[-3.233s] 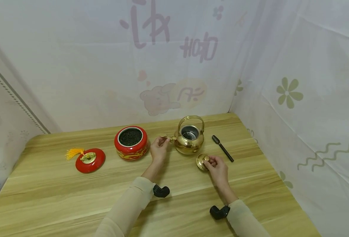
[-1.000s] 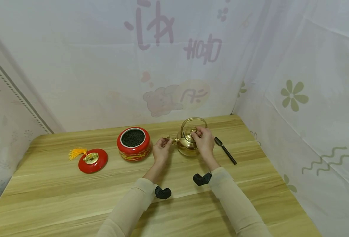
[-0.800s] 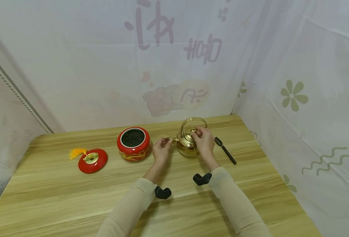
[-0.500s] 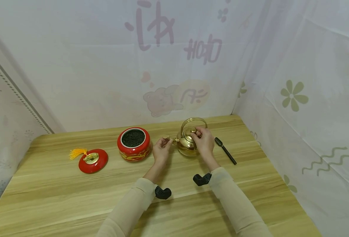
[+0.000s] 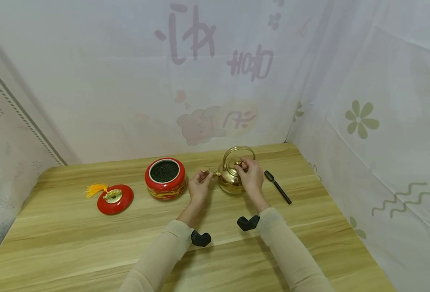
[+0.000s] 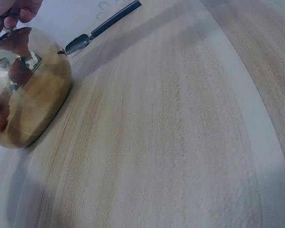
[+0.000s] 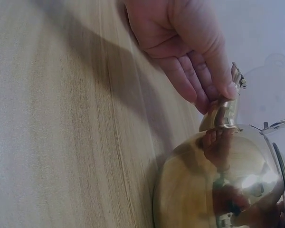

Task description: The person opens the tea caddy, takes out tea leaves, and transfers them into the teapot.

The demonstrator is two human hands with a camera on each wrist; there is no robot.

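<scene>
A shiny brass teapot (image 5: pixel 230 187) with an arched handle stands toward the back of the table. My left hand (image 5: pixel 198 188) pinches its spout (image 7: pixel 219 115) between thumb and fingers, as the right wrist view shows up close. The round brass lid (image 5: pixel 232 167) sits over the teapot's mouth. Its knob (image 5: pixel 238 161) is pinched by my right hand (image 5: pixel 252 177), which covers the right side of the pot in the head view. Only the fingers (image 6: pixel 23 14) of that hand show above the pot in the left wrist view.
Left of the spout stands a red jar (image 5: pixel 166 191) full of dark tea leaves (image 5: pixel 164 170). Farther left lies its red lid (image 5: pixel 125 204) with a yellow tassel (image 5: pixel 97 189). A black scoop (image 5: pixel 279 189) lies right of the teapot. Printed cloth (image 5: pixel 134 81) hangs behind the table (image 5: pixel 105 251).
Over about three seconds, my right hand has brought the brass lid up from the right front onto the teapot's mouth. Both hands have hardly moved in the last second; the left kept the spout.
</scene>
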